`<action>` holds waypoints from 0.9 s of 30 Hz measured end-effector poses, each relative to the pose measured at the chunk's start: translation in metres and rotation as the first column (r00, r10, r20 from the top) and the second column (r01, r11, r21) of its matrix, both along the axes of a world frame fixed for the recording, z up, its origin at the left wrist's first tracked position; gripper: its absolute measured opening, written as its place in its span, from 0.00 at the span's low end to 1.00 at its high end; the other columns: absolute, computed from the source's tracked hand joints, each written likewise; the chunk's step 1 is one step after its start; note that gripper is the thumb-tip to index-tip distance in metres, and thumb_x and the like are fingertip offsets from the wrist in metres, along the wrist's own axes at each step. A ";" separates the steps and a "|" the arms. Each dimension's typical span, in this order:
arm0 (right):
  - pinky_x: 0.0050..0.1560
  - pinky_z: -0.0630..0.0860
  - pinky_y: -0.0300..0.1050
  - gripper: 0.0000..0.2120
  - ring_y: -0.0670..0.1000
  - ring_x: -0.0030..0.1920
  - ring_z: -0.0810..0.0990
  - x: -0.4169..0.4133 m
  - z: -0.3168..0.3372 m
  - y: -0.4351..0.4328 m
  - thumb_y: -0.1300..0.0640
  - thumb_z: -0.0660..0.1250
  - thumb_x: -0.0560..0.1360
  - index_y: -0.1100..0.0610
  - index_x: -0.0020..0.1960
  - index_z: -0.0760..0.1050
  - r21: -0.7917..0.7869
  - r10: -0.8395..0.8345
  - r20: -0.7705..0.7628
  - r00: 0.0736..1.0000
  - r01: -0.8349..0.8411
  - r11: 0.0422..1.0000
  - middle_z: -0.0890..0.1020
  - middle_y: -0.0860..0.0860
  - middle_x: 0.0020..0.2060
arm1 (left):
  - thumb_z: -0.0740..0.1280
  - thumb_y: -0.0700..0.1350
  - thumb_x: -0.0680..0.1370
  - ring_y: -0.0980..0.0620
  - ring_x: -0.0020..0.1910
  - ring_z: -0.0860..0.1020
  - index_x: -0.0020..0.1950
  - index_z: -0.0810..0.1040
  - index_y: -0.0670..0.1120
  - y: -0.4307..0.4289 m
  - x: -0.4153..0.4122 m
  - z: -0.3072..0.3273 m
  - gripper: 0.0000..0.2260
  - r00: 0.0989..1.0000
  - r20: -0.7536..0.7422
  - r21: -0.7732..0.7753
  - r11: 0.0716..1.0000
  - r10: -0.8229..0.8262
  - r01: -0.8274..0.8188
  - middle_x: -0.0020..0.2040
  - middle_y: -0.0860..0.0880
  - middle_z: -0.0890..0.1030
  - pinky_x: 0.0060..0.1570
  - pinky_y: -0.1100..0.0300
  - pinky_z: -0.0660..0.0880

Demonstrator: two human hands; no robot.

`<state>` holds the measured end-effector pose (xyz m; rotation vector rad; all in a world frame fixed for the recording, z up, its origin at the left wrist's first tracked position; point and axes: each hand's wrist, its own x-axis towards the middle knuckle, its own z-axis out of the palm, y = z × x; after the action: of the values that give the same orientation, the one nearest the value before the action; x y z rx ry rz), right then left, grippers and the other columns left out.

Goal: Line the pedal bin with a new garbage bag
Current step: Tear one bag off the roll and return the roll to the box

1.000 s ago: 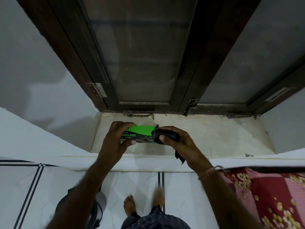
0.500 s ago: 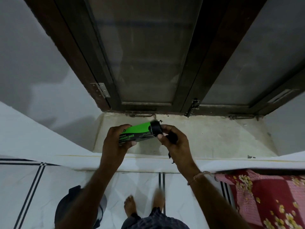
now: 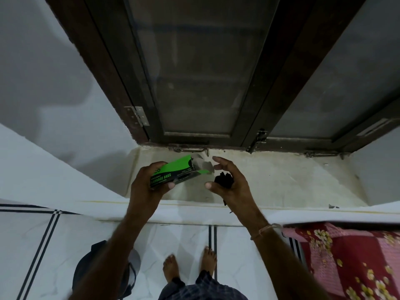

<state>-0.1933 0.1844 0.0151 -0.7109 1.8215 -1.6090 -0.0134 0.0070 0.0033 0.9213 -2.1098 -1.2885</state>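
Gripping the open bag box (image 3: 173,174), left fingers (image 3: 152,167); black bag roll (image 3: 224,180) cradled in half-curled right fingers (image 3: 225,163).

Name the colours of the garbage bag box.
The box is bright green and black, clearest in the head view.

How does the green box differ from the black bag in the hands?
The green box is stiff, printed, open at one end, gripped by the left hand; the black bag is plain and crumpled, held in the right hand. Both are above the sill.
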 end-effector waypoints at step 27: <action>0.54 0.82 0.42 0.30 0.50 0.49 0.82 0.030 0.008 -0.024 0.64 0.79 0.71 0.54 0.71 0.76 -0.047 -0.253 0.219 0.942 0.269 0.962 0.82 0.51 0.45 | 0.79 0.35 0.71 0.69 0.59 0.75 0.67 0.78 0.43 -0.006 0.001 0.005 0.26 0.997 0.010 -0.091 0.993 -0.076 0.077 0.62 0.48 0.77 0.54 0.72 0.75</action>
<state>-0.1632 0.1602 0.0226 -0.3218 1.7619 -1.8556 -0.0124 0.0010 0.0081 0.8147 -2.2091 -1.2158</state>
